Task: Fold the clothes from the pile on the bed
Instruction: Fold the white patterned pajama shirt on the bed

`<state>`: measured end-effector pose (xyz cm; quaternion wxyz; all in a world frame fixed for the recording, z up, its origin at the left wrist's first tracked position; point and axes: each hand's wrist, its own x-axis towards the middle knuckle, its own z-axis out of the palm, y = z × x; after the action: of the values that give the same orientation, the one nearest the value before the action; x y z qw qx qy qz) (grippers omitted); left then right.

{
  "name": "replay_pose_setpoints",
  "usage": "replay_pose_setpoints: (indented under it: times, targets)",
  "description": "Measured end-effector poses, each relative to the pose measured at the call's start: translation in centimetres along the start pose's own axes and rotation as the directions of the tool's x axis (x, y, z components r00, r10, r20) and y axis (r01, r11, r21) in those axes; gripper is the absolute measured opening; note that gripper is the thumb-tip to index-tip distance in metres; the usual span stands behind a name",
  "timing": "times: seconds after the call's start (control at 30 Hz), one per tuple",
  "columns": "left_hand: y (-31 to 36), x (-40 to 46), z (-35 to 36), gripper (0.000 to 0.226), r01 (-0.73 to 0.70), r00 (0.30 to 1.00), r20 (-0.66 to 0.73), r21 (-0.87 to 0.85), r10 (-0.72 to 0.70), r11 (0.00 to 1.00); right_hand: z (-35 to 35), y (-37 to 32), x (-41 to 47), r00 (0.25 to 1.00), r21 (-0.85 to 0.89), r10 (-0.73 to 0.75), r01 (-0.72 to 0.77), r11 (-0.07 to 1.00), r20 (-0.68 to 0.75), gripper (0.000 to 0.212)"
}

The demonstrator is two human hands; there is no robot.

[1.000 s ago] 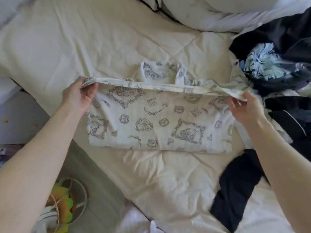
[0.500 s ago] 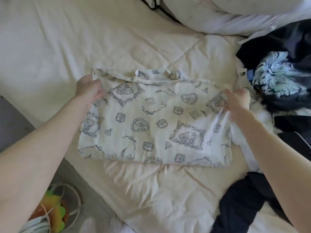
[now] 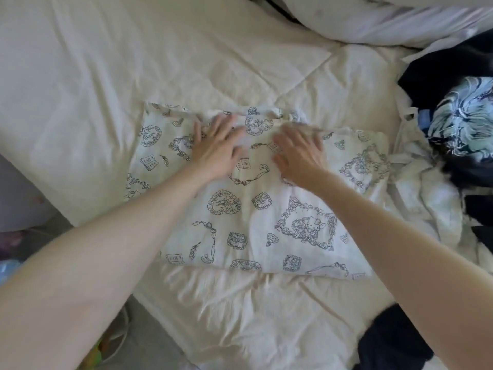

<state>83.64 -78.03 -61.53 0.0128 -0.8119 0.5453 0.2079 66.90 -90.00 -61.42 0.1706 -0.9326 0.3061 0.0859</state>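
A white garment [image 3: 256, 214] printed with dark line drawings lies folded flat on the cream bedspread [image 3: 133, 76] in the middle of the view. My left hand [image 3: 217, 148] lies flat on its upper middle with the fingers spread. Beside it, my right hand [image 3: 300, 153] also presses flat on the cloth, slightly blurred. Neither hand grips the fabric. The pile of clothes [image 3: 453, 124], dark with a pale blue print, sits at the right edge of the bed.
A dark garment [image 3: 394, 340] lies at the bed's lower right. White crumpled cloth [image 3: 426, 198] lies between the folded garment and the pile. Pillows [image 3: 386, 20] are at the top right. The floor [image 3: 149, 340] and a white wire basket [image 3: 114, 340] show at lower left.
Both hands let go of the garment's top corners after laying the folded edge down, then moved inward to the middle and now press flat on it.
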Motion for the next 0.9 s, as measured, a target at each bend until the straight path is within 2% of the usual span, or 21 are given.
replay_pose_setpoints:
  times: [0.07, 0.13, 0.17, 0.27, 0.4, 0.5, 0.57, 0.7, 0.77, 0.83, 0.87, 0.9]
  targets:
    - [-1.7, 2.3, -1.6, 0.050, 0.097, 0.995, 0.029, -0.006, -0.096, 0.995, -0.9, 1.8, 1.9, 0.991, -0.008, 0.127, -0.127, 0.992, 0.028, 0.050]
    - [-2.8, 2.5, -2.9, 0.050, 0.149, 0.988, -0.029, -0.058, -0.151, 0.987, -1.7, 2.3, 2.1, 0.964, 0.066, 0.265, -0.266, 0.962, 0.033, 0.052]
    - [-2.9, 1.8, -3.2, 0.050, 0.155, 0.983, -0.082, -0.086, -0.162, 0.984, -1.8, 2.0, 1.4, 0.961, 0.091, 0.277, -0.277, 0.957, 0.007, 0.052]
    - [-2.0, -2.9, -2.3, 0.051, 0.109, 0.971, -0.198, -0.139, -0.135, 0.984, -0.9, -0.8, -3.1, 0.981, 0.107, 0.165, -0.154, 0.982, -0.098, 0.051]
    - [1.2, -11.7, 2.1, 0.052, 0.063, 0.985, -0.147, -0.171, -0.089, 0.983, 2.2, -5.8, -10.5, 0.997, 0.159, 0.022, -0.009, 0.987, -0.080, 0.049]
    - [2.7, -17.4, 5.9, 0.050, -0.023, 0.994, -0.109, -0.080, 0.014, 0.997, 4.9, -7.5, -13.8, 0.996, 0.166, -0.052, 0.063, 0.984, -0.075, 0.048]
    - [1.8, -19.6, 7.1, 0.048, -0.018, 0.998, -0.060, 0.019, 0.019, 1.000, 5.8, -6.5, -14.6, 0.999, 0.119, -0.043, 0.043, 0.992, -0.007, 0.050]
    - [-2.6, -20.3, 6.6, 0.050, 0.176, 0.983, -0.070, 0.079, -0.171, 0.981, 6.6, -1.3, -14.4, 0.974, -0.093, 0.170, -0.158, 0.983, 0.147, 0.058]
    - [-4.5, -19.6, 5.8, 0.048, 0.338, 0.932, -0.130, -0.017, -0.338, 0.941, 6.1, 0.5, -14.3, 0.951, -0.085, 0.287, -0.278, 0.957, 0.116, 0.058]
    - [-6.2, -19.1, 5.0, 0.051, 0.508, 0.818, -0.163, -0.244, -0.551, 0.826, 5.2, 0.7, -14.5, 0.923, -0.028, 0.377, -0.376, 0.926, 0.079, 0.058]
    - [-6.7, -19.1, 4.8, 0.054, 0.568, 0.731, -0.142, -0.416, -0.668, 0.710, 4.9, 0.2, -14.7, 0.916, 0.009, 0.398, -0.399, 0.917, 0.057, 0.058]
    - [-7.0, -19.3, 4.6, 0.057, 0.600, 0.621, -0.096, -0.581, -0.778, 0.550, 4.6, -0.5, -14.9, 0.921, 0.044, 0.389, -0.390, 0.920, 0.030, 0.057]
